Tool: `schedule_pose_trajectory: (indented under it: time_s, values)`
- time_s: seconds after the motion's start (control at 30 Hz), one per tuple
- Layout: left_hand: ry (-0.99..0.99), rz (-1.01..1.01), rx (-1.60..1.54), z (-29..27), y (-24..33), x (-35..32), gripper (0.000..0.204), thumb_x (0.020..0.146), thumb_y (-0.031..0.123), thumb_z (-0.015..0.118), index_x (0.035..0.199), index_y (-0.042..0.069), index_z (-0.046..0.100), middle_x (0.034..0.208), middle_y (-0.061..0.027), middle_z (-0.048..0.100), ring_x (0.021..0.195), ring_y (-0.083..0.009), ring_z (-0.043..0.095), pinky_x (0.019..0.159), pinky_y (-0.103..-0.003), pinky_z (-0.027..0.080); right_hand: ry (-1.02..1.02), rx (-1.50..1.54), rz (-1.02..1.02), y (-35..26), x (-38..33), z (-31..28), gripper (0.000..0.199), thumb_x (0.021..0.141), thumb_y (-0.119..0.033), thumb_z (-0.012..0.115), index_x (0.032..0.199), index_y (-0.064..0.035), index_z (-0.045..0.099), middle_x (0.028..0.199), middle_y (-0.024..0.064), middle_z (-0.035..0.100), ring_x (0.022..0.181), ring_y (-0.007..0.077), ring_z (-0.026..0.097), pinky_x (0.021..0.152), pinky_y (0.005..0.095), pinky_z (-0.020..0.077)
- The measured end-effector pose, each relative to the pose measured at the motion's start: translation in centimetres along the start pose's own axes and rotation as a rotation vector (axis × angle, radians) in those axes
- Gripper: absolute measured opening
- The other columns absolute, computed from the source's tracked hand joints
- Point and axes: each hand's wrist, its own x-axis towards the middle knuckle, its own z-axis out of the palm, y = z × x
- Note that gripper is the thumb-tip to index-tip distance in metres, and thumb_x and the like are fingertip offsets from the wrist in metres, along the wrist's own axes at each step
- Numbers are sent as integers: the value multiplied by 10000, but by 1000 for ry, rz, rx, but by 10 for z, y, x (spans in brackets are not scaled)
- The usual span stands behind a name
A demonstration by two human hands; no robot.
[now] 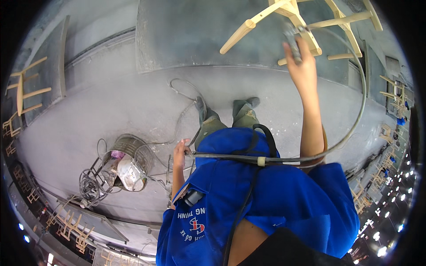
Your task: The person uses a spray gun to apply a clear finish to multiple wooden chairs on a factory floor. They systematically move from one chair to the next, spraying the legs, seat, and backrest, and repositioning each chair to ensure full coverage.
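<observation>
**Spray gun held up to a wooden chair frame**

Head view: The right hand [303, 71] is raised, its fingers clenched around a grey spray gun [291, 39] pointed at the wooden chair frame [306, 22] near the floor's far edge. A hose [355, 119] is looped from the gun across the blue shirt [275, 195]. The left hand [179, 153] is lowered, fingers loosely grasping the hose. A metal bucket [128, 162] is seen on the grey floor [111, 102], left of the person.

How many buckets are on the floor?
1. The metal bucket sits on the dusty floor to the person's left, below the left hand, with hoses around it. More may be hidden behind the blue shirt.
</observation>
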Motion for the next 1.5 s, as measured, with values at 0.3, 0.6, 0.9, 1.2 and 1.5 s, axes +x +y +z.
schedule_pose_trajectory:
  time_s: [0.3, 0.6, 0.9, 1.2, 1.5]
  values:
    - [187, 18, -333, -64, -76, -30, 513, 1032, 477, 532, 1113, -7, 681, 568, 26, 468, 524, -68, 391, 532, -244, 262, -687, -239, 185, -66, -29, 229, 400, 958, -297, 566, 1245, -20, 527, 1022, 260, 702, 989, 431, 676, 873, 540, 519]
    - [258, -54, -289, -96, -88, -37, 561, 1046, 498, 469, 1113, -20, 673, 525, 32, 432, 508, -69, 359, 528, -256, 243, -832, 11, 190, -60, -117, 268, 430, 966, -391, 585, 1199, -30, 585, 1030, 252, 703, 939, 428, 682, 831, 515, 532]
    - [-61, 152, 277, -8, 33, 63, 557, 1079, 469, 399, 1069, 6, 709, 567, 45, 457, 537, -63, 345, 540, -261, 251, -650, 492, 796, 180, -275, 155, 348, 942, -315, 659, 1140, -35, 603, 845, 105, 645, 627, 220, 652, 438, 370, 589]
    - [-662, 73, 731, 189, 56, 103, 611, 1030, 578, 457, 1134, 26, 699, 738, -33, 602, 656, -126, 548, 591, -287, 436, -524, 2, 1241, 357, -601, 29, 546, 951, -476, 610, 1082, 49, 679, 874, 246, 711, 827, 352, 720, 656, 442, 554]
    - [-895, 450, 1202, 379, 20, 62, 627, 835, 683, 684, 1014, 82, 698, 1082, -235, 710, 1070, -341, 674, 891, -432, 520, -39, 820, 1882, 317, -640, -7, 606, 984, -546, 505, 1173, 16, 630, 843, 189, 702, 739, 283, 685, 609, 385, 549]
